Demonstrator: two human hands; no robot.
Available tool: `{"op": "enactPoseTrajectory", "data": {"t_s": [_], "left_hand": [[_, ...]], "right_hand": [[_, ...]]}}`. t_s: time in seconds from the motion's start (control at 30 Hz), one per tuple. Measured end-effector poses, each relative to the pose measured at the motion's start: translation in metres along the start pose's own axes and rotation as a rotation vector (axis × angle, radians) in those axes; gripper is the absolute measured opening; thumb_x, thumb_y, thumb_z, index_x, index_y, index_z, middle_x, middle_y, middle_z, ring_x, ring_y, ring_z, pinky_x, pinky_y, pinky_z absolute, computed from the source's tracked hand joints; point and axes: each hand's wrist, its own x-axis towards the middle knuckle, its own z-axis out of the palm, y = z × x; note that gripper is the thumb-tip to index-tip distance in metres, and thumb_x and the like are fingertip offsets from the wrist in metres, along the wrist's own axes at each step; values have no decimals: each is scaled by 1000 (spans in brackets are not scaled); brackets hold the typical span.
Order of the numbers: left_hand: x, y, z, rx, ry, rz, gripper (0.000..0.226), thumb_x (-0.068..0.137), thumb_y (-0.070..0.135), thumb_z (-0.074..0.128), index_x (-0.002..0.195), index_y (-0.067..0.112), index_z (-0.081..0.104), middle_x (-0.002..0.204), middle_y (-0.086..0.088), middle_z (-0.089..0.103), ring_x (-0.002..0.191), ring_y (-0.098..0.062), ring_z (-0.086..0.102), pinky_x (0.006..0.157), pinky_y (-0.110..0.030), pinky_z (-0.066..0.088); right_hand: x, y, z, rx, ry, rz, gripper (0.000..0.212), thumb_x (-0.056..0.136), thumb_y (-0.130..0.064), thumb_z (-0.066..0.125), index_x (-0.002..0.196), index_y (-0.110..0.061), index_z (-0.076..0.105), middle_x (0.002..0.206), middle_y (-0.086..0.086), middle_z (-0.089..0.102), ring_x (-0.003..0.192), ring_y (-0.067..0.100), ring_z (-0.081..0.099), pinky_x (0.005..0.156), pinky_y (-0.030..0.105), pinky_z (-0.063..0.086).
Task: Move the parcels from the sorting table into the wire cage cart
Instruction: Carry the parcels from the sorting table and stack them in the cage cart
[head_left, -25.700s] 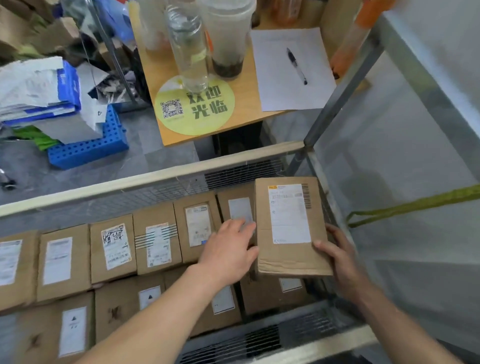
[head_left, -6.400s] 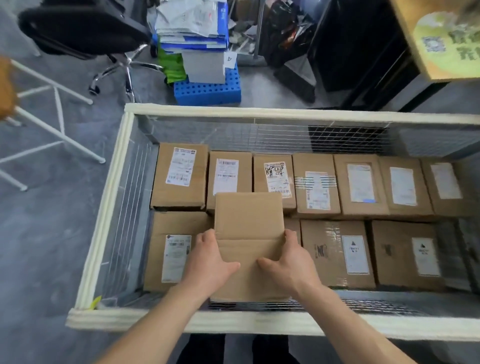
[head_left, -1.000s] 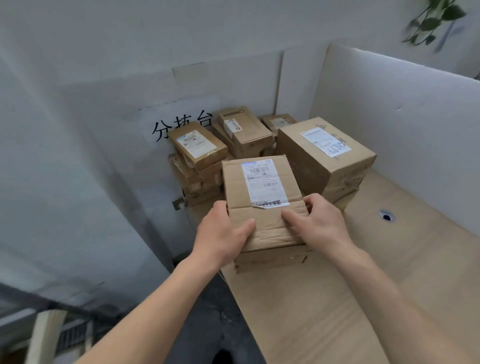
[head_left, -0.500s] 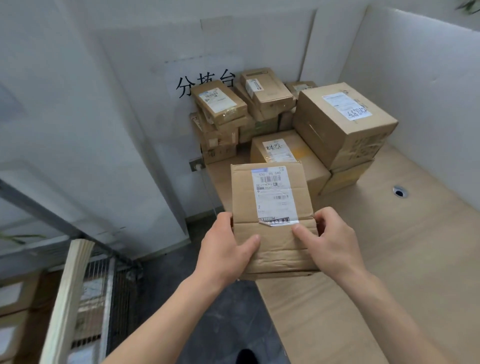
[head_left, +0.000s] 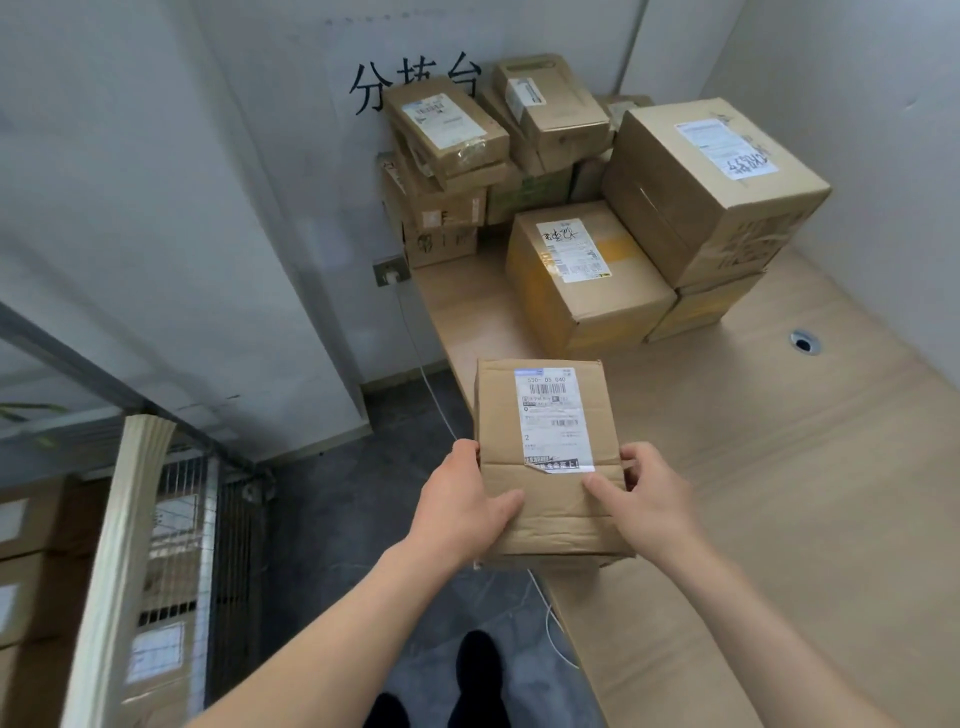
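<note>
While left grip (head_left: 462, 512), right grip (head_left: 647, 501) hold it, parcel (head_left: 498, 415) farther from stack (head_left: 587, 291)

No way to see the parcel's (head_left: 498, 415) underside, so can't tell if it's touching the counter (head_left: 779, 519) or clear of it. The left grip (head_left: 462, 504) and right grip (head_left: 644, 499) both lose fingers round its sides. Its label (head_left: 553, 421) print is mostly too tiny to read. Left of the parcel, the wire cage cart (head_left: 130, 519) runs off frame, and the boxes inside (head_left: 31, 587) are blurry. Beyond the parcel, the big box (head_left: 711, 192) hides most of a small one (head_left: 623, 106), and the stack (head_left: 447, 135) covers part of the wall lettering (head_left: 371, 85).
</note>
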Motion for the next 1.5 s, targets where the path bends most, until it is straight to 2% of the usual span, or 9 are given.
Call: {"op": "enactPoseTrajectory", "data": {"t_s": [0.1,0.37,0.47,0.63,0.73,0.9,1.03,1.33,1.5], "left_hand": [[5,0,1,-2,-11,-3,67,79,37,75,136,24,41,122,7,64,109,-17,61,95,-35,51],[12,1,-3,-10,5,-41,73,67,42,80,127,28,40,118,10,61,106,-16,60,93,-36,52],[8,-5,-10,-51,50,-61,77,67,43,81,130,27,39,120,9,60,108,-16,60,94,-35,52],[-12,-30,-40,-170,172,-107,85,68,41,83,138,27,37,118,15,57,107,-12,58,93,-31,51],[-32,-50,-68,-259,283,-127,89,68,40,86,141,25,37,115,16,56,107,-10,57,91,-26,47],[-76,-94,-123,-383,471,-113,80,68,33,89,133,28,43,102,26,56,96,5,57,79,-16,45],[-122,-138,-168,-435,609,-101,81,66,33,90,132,30,44,103,25,61,93,13,57,74,-7,43],[-243,-245,-253,-444,850,-82,76,63,37,88,126,37,45,107,23,66,96,8,62,91,-28,53],[-304,-303,-274,-437,960,-142,76,64,39,86,126,36,42,112,18,64,99,4,62,88,-23,53]], "right_hand": [[5,3,4,15,-27,17,54,83,-41,77,131,-28,57,102,-14,67,97,13,64,81,32,47],[10,-18,7,10,-90,-61,70,77,-43,81,136,-35,45,103,-19,59,102,12,57,81,30,42],[14,-32,12,2,-118,-106,57,77,-45,81,120,-40,45,103,-21,62,100,10,59,83,32,45],[10,-56,34,265,-189,-148,32,73,-47,76,93,-23,76,89,-4,78,91,22,72,88,45,55],[-4,-84,53,444,-326,-219,22,86,-28,74,106,-18,75,101,4,78,96,20,71,90,44,54],[-35,-136,95,559,-746,-258,83,72,-50,78,146,-29,46,132,1,68,121,25,65,104,49,49],[-77,-181,136,532,-906,-324,84,73,-50,78,147,-31,43,137,1,64,126,24,61,106,45,46],[-197,-268,242,416,-1072,-471,102,55,-51,87,142,-21,45,136,6,64,123,26,63,103,47,48],[-259,-303,307,349,-1206,-455,110,45,-45,91,140,-19,43,134,10,63,114,23,68,89,38,58]]}}
